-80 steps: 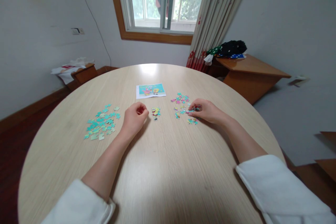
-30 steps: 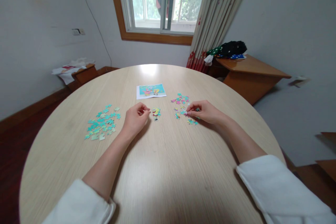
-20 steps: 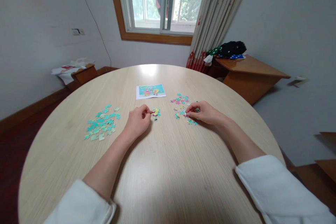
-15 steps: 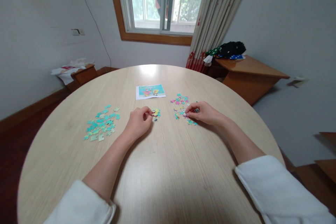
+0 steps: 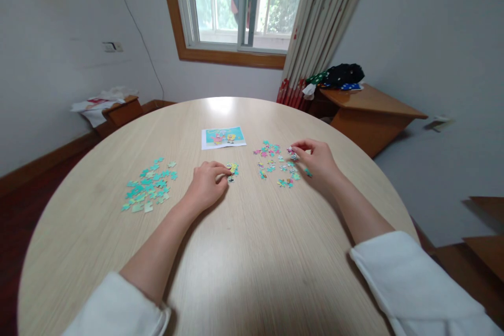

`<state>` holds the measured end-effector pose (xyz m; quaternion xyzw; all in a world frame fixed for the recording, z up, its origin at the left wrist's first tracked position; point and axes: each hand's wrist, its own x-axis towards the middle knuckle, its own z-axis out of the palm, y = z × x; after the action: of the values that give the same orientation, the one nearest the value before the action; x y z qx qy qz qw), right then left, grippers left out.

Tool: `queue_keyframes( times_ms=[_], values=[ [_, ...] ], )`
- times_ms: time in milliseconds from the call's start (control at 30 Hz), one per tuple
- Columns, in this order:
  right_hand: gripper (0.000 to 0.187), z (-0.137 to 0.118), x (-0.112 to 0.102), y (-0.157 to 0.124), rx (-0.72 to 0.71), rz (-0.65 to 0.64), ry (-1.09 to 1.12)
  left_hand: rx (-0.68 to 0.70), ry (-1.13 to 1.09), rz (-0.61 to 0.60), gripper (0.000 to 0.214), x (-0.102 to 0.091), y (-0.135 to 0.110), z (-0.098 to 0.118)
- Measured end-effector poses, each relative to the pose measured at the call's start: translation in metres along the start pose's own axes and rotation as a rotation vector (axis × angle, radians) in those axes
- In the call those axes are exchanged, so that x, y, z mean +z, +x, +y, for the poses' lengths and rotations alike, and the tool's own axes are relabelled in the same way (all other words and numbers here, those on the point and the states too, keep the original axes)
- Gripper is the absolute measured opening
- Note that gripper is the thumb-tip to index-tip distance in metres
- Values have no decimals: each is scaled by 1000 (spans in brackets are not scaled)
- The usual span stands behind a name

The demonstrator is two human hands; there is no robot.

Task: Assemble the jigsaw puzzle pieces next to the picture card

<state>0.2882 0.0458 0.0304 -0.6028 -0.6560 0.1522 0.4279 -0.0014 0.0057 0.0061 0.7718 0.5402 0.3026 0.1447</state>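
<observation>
My left hand (image 5: 208, 181) rests on the table with its fingers bent together, the fingertips on the left edge of a small joined section of jigsaw puzzle (image 5: 233, 168) with yellow and teal print. To the right, my right hand (image 5: 318, 161) pinches a jigsaw puzzle piece (image 5: 291, 151) between thumb and fingertips. That piece has some pink or purple on it; its print is too small to read. Below and left of this hand lie several loose pieces (image 5: 282, 182) and a pink-and-teal group (image 5: 266, 149). One teal piece (image 5: 308, 172) lies just under the hand.
A printed reference picture (image 5: 223, 137) lies flat beyond my left hand. A spread of teal and green puzzle pieces (image 5: 149, 186) is at the left of the round table (image 5: 236, 262). A wooden desk (image 5: 366, 100) with cloths stands behind at right.
My right hand has moved away and slightly right, from the loose pieces to the upper right of them, with a piece in its fingers. My left fingers have flattened slightly at the joined section.
</observation>
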Motion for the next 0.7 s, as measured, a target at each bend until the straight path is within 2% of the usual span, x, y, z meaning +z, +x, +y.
queue_keyframes(
  times_ms=[300,533,700],
  values=[
    [24,16,0,5,45,51,-72,-8,-13,16,26,0,0,0],
    [19,34,-5,8,202,84,-169,-8,7,29,26,-1,0,-1],
    [17,34,-10,6,281,73,-245,2,28,27,26,-2,0,-2]
  ],
)
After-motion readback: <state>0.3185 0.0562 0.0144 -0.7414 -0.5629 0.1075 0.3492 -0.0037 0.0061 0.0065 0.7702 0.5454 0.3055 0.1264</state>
